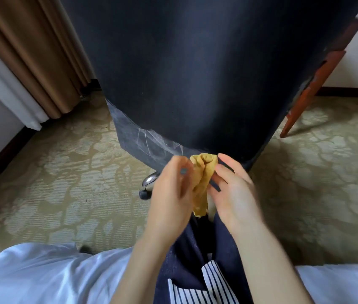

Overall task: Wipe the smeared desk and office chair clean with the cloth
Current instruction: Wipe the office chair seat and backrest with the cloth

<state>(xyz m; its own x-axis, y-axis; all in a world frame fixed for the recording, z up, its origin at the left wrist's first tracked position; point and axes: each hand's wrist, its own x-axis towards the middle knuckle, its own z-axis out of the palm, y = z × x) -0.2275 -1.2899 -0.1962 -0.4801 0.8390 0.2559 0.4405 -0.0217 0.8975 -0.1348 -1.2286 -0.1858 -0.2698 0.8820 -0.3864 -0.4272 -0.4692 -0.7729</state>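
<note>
Bunched mustard-yellow cloth (202,178), pinched on either side by left hand (170,191) and right hand (234,194), is held just before black fabric office chair back (195,73).

Office chair (195,73) top beyond frame.

One yellow cloth (202,181) is counted. Two hands are seen: the left hand (169,194) and the right hand (232,194). One dark office chair (195,73) is counted, with one chrome leg (149,182) and one caster (145,195) shown. One reddish wooden leg (305,95) is seen. Two curtains are counted, one brown curtain (35,51) and one white curtain (4,84).
</note>
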